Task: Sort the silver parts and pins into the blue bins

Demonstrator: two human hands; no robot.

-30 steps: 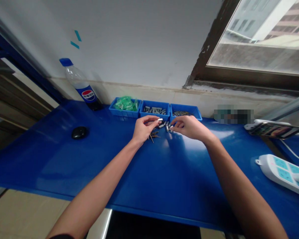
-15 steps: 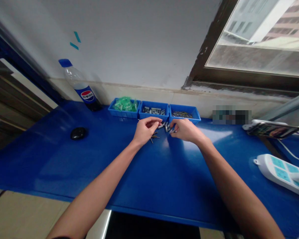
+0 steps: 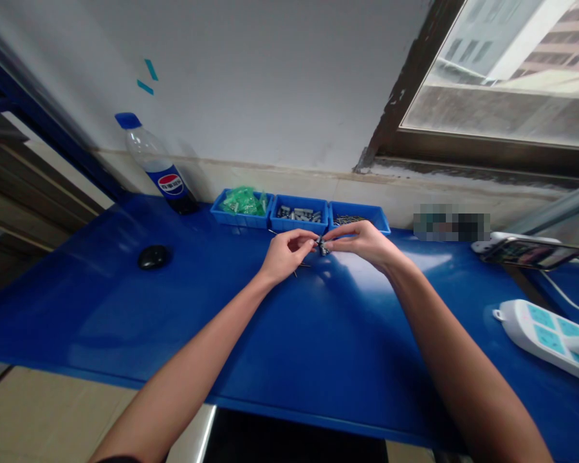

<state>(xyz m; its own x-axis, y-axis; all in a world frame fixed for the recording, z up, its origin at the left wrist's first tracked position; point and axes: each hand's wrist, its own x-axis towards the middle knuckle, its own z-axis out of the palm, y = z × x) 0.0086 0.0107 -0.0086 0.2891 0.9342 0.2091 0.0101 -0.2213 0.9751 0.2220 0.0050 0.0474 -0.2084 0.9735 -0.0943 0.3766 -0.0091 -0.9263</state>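
Note:
My left hand [image 3: 287, 254] is closed in a pinch near the middle of the blue table, its thumb and index tips together. What it holds is too small to make out. Facing it, my right hand [image 3: 361, 244] pinches a small metal cylinder [image 3: 322, 247], with the fingertips of both hands almost touching. Thin metal rods [image 3: 305, 265] lie partly hidden beneath my left hand, and another rod end [image 3: 272, 231] sticks out behind it. Just beyond my hands, one blue bin holds short metal cylinders [image 3: 299, 213]; the bin to its right holds thin metal rods [image 3: 348, 220].
A third bin holds green plastic bags [image 3: 244, 201]. At left are a cola bottle [image 3: 166, 177] and a black computer mouse [image 3: 153, 256]. A propped phone [image 3: 531, 251] and a white power strip [image 3: 550, 331] sit at right. Wall and window rise behind.
My right hand has moved left from the loose cylinders to the tips of my left hand, its fingers now stretched in a pinch. My left hand has barely moved.

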